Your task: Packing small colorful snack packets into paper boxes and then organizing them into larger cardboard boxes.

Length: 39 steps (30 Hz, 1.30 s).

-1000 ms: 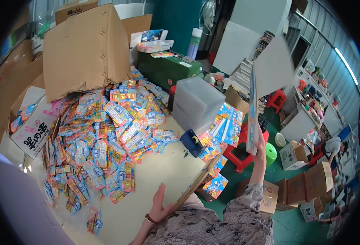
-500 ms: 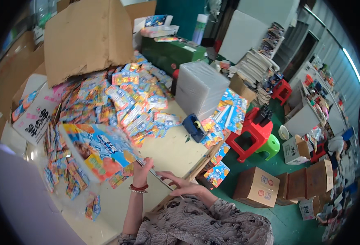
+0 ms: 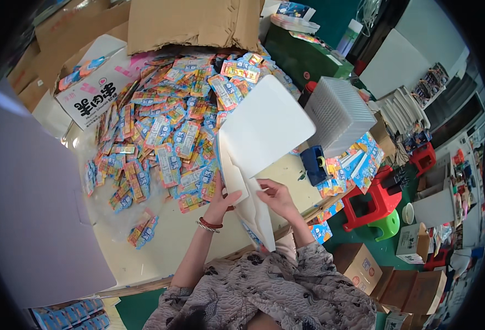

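Evidently, the white-lined card carton (image 3: 270,126), partly open over the near side of the bench (image 3: 165,242), should handle light, springy and prone to creasing. Left hand (image 3: 220,202) pinches its left side; right hand (image 3: 278,199) appears to nip a flap (image 3: 260,212). Edges offer soundest hold.

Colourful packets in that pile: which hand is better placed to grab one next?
Probably the left hand: it is close beside the pile, while the right hand is across the white box. The left one holds the box, though.

Bare tabletop (image 3: 173,235) leaves passage nearside, with the packet heap (image 3: 162,129) blocking beyond
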Available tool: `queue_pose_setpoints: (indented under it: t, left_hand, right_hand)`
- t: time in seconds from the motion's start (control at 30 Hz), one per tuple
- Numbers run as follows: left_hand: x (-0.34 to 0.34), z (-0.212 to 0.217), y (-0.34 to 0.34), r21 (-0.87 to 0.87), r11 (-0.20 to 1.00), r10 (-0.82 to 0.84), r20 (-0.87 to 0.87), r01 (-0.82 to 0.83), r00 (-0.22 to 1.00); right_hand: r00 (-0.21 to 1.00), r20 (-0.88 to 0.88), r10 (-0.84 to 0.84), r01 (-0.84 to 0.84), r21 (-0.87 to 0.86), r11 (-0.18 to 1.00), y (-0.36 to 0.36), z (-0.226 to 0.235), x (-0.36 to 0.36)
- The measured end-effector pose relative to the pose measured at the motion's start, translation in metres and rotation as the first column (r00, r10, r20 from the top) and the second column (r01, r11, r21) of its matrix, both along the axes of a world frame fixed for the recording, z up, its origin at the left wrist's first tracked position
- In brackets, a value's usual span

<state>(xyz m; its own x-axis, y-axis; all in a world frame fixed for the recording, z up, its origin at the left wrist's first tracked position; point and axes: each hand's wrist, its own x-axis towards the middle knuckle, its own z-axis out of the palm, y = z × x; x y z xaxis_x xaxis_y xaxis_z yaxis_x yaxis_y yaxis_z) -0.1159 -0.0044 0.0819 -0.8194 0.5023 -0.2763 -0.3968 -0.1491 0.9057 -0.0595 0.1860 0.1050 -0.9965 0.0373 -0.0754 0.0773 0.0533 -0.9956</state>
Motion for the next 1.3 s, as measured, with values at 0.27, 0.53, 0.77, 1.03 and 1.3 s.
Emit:
queue_pose_setpoints:
  t: [0.27, 0.53, 0.77, 1.03, 1.3]
  left_hand:
    - [-0.006, -0.004, -0.016, -0.541, 0.839, -0.213, -0.221, 0.063, 0.952]
    - [0.005, 0.002, -0.023, -0.824, 0.447, -0.451, -0.544, -0.348, 0.708]
    - [0.012, -0.025, 0.034, -0.703, 0.406, -0.901, -0.414, -0.584, -0.13]
    - [0.008, -0.023, 0.076, -0.996, 0.023, -0.985, -0.037, -0.089, 0.169]
    - [0.009, -0.042, 0.093, -0.998, 0.021, -0.989, -0.03, -0.067, 0.146]
  right_hand:
    - [0.981, -0.145, -0.128, 0.191, 0.841, 0.506, 0.007, 0.024, -0.022]
    - [0.933, -0.076, -0.351, 0.213, 0.904, 0.37, 0.072, 0.014, -0.021]
    - [0.812, -0.187, -0.553, 0.385, 0.884, 0.266, 0.048, 0.022, -0.006]
    - [0.97, -0.211, 0.119, 0.11, 0.822, 0.559, 0.024, 0.006, -0.033]
    - [0.86, 0.318, 0.4, -0.436, 0.864, 0.25, 0.051, -0.05, -0.072]
